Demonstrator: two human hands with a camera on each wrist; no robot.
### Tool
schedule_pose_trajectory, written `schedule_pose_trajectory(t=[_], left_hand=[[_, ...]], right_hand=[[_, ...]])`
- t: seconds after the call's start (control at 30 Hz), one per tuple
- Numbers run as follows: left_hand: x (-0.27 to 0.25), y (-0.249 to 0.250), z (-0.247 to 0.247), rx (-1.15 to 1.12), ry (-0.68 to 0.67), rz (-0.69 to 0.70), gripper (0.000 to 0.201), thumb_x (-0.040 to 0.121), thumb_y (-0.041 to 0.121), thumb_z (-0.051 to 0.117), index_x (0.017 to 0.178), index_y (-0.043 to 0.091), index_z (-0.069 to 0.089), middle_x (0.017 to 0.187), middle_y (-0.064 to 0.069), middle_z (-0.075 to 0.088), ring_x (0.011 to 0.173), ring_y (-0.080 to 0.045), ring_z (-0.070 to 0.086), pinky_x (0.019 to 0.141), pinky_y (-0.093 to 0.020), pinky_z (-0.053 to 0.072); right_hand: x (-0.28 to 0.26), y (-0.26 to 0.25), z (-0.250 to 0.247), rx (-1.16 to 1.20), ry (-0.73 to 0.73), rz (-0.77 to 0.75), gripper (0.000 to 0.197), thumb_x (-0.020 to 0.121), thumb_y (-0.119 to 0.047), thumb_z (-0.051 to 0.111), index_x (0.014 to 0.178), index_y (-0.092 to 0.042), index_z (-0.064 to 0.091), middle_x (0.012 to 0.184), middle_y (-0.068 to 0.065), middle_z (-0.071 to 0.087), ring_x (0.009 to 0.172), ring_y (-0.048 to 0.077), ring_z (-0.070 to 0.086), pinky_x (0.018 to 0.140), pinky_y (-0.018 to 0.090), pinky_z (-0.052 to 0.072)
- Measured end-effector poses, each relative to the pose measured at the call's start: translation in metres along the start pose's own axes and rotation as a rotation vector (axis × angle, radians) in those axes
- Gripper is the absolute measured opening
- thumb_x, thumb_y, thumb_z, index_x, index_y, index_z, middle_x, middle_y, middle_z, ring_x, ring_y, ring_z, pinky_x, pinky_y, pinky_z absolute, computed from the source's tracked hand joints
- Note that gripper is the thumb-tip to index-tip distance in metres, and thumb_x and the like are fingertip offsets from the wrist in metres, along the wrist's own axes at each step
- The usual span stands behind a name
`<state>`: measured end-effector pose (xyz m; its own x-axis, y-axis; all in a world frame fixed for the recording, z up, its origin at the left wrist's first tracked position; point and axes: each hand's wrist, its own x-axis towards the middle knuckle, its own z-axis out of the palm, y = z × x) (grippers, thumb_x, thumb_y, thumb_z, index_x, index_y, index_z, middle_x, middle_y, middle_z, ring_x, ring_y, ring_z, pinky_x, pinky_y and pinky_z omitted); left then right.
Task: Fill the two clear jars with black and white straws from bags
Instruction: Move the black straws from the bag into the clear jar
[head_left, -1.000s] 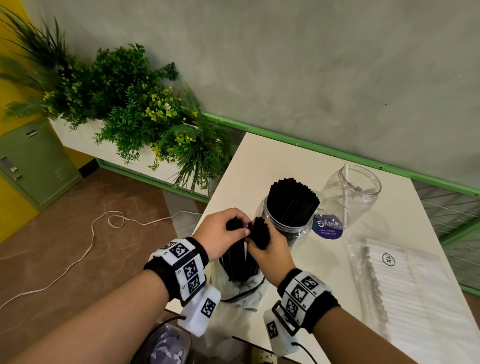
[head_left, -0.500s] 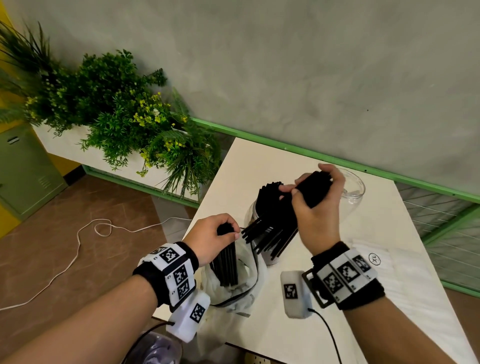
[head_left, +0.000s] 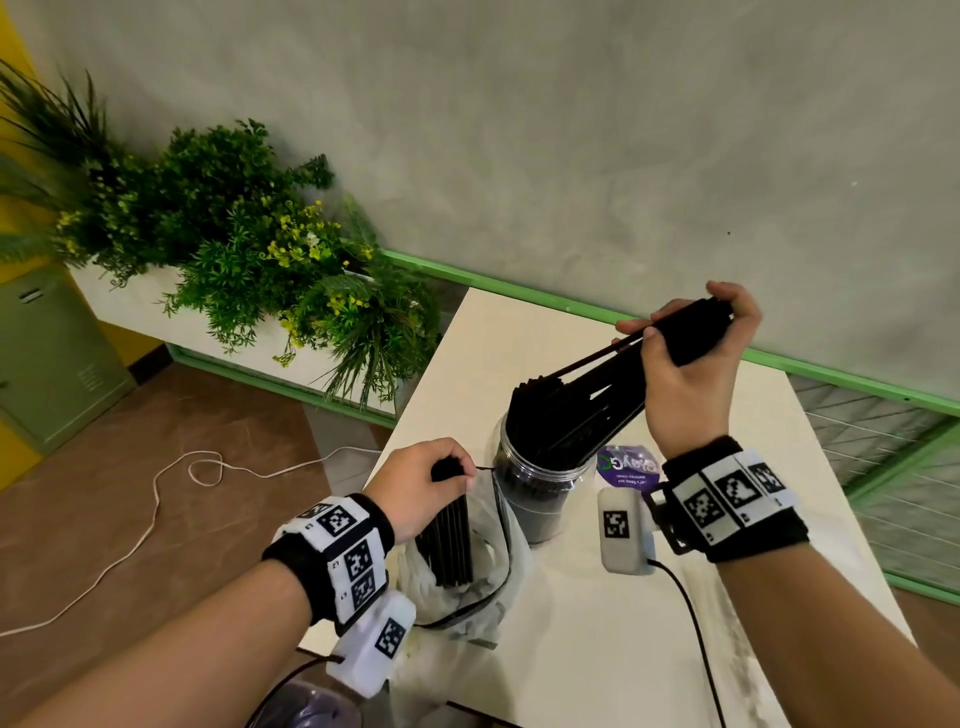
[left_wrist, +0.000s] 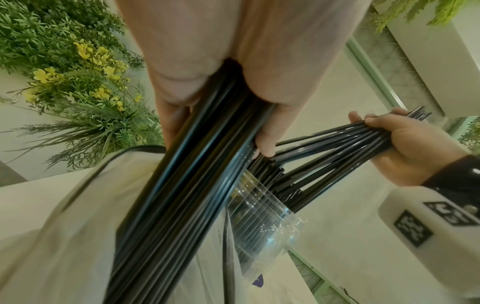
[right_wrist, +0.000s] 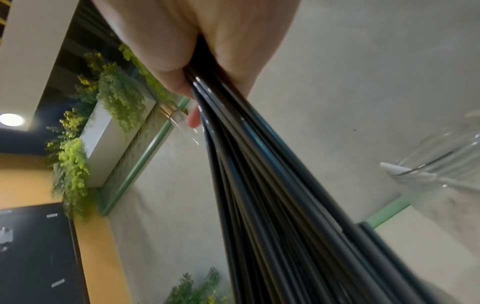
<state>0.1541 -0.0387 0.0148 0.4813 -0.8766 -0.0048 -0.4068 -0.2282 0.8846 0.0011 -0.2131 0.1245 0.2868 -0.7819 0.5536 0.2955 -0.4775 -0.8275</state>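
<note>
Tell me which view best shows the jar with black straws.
Head view: the jar shows whole, upright on the table, its mouth packed with black straws. Left wrist shows a blurred part of its side. Right wrist misses it.

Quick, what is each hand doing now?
Left hand: grips black straws in the bag.
Right hand: grips a black straw bundle over the jar.

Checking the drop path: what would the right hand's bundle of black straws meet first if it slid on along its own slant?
Probably the black straws already standing in the clear jar; the bundle's lower ends seem to touch them.
</note>
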Motion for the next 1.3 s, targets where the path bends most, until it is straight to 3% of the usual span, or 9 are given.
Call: schedule_pose_trajectory(t=[0.2,0.37,0.57,0.73,0.83,0.97,1.03,1.13,1.3], left_hand=[[0.001,0.001,0.000,0.007,-0.005,-0.001,0.014,0.086,0.016,0.066,0.079,0.028,0.063,0.076,0.012,0.061,0.073,-0.007,0.055,0.061,-0.013,0.040],[0.000,0.002,0.001,0.032,-0.007,0.000,0.015,0.086,0.016,0.065,0.078,0.029,0.062,0.075,0.013,0.061,0.072,-0.004,0.055,0.060,-0.011,0.039],[-0.001,0.002,0.002,0.033,0.002,0.002,0.013,0.085,0.017,0.066,0.080,0.028,0.063,0.079,0.011,0.063,0.075,-0.007,0.056,0.061,-0.011,0.041],[-0.002,0.001,0.001,0.010,0.003,-0.002,0.012,0.085,0.017,0.066,0.079,0.027,0.064,0.077,0.010,0.062,0.075,-0.012,0.057,0.068,-0.022,0.045],[-0.002,0.000,0.001,0.013,0.007,-0.001,0.010,0.085,0.017,0.066,0.080,0.026,0.064,0.076,0.010,0.062,0.074,-0.010,0.056,0.067,-0.021,0.044],[-0.001,-0.001,0.001,0.009,-0.002,-0.005,0.010,0.085,0.019,0.066,0.080,0.027,0.063,0.076,0.011,0.062,0.075,-0.011,0.057,0.067,-0.022,0.044],[-0.001,-0.002,0.000,0.003,0.002,-0.010,0.011,0.085,0.019,0.066,0.079,0.028,0.063,0.074,0.012,0.061,0.074,-0.010,0.056,0.067,-0.023,0.044],[-0.001,-0.005,-0.002,0.009,0.005,-0.022,0.011,0.085,0.021,0.066,0.079,0.029,0.063,0.073,0.012,0.061,0.074,-0.010,0.056,0.068,-0.024,0.043],[-0.003,-0.002,-0.001,0.028,-0.012,-0.025,0.010,0.086,0.022,0.065,0.080,0.029,0.063,0.079,0.010,0.063,0.078,-0.012,0.058,0.068,-0.022,0.044]], right_hand=[[0.000,-0.008,-0.001,0.029,-0.030,-0.083,0.056,0.087,0.022,0.039,0.117,-0.023,0.030,0.094,0.011,0.049,0.078,0.027,0.065,0.087,0.052,0.053],[-0.005,-0.006,0.008,0.027,-0.104,-0.074,0.055,0.086,0.023,0.037,0.120,-0.020,0.029,0.093,0.012,0.048,0.079,0.037,0.061,0.082,0.055,0.053],[-0.007,0.018,0.015,-0.138,-0.108,-0.013,0.058,0.086,0.016,0.040,0.121,-0.030,0.032,0.093,0.006,0.050,0.084,0.028,0.067,0.082,0.056,0.053],[-0.021,0.040,0.027,-0.230,-0.189,0.052,0.056,0.088,0.012,0.043,0.120,-0.032,0.033,0.092,-0.003,0.052,0.085,0.017,0.069,0.083,0.039,0.055],[-0.036,0.058,0.031,-0.313,-0.257,0.105,0.049,0.091,0.004,0.049,0.121,-0.031,0.035,0.094,-0.001,0.058,0.088,0.014,0.069,0.084,0.029,0.052],[-0.036,0.070,0.023,-0.593,-0.431,0.131,0.031,0.089,-0.017,0.063,0.116,-0.023,0.048,0.098,-0.002,0.062,0.089,0.018,0.060,0.080,0.037,0.053],[-0.032,0.068,0.019,-0.602,-0.432,0.096,0.026,0.088,-0.022,0.066,0.112,-0.021,0.054,0.098,-0.003,0.064,0.090,0.017,0.060,0.082,0.036,0.052],[-0.027,0.064,0.010,-0.537,-0.346,0.120,0.035,0.090,-0.026,0.065,0.122,-0.025,0.050,0.097,-0.002,0.066,0.090,0.015,0.061,0.080,0.028,0.051],[-0.023,0.072,-0.001,-0.440,-0.339,0.215,0.033,0.088,-0.013,0.065,0.116,-0.025,0.052,0.097,-0.011,0.070,0.098,0.004,0.062,0.094,0.025,0.048]])
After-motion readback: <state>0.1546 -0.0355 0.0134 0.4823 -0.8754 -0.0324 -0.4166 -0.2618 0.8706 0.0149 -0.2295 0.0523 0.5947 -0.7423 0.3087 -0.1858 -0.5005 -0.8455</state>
